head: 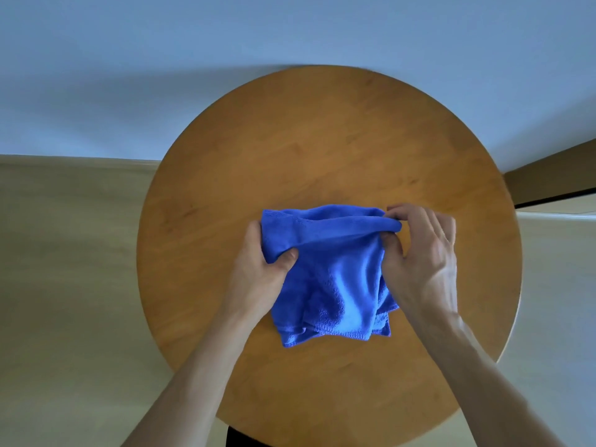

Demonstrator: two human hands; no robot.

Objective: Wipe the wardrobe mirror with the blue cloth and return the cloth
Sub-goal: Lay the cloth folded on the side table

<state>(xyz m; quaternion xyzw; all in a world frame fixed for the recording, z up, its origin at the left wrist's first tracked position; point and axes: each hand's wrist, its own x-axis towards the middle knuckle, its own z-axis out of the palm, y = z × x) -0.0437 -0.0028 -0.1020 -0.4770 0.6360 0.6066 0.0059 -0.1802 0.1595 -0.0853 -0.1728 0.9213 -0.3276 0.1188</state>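
A blue cloth (335,285) lies bunched in folds near the middle of a round wooden table (322,150). My left hand (261,272) grips the cloth's left edge, thumb pressed over the fabric. My right hand (422,253) pinches the cloth's upper right corner between thumb and fingers. The top fold is lifted slightly and stretched between both hands, while the lower part rests on the tabletop. No wardrobe mirror is in view.
A pale wall (225,43) stands right behind the table. Beige floor (64,285) spreads to the left and right. A brown skirting strip or door frame (554,172) runs at the right edge.
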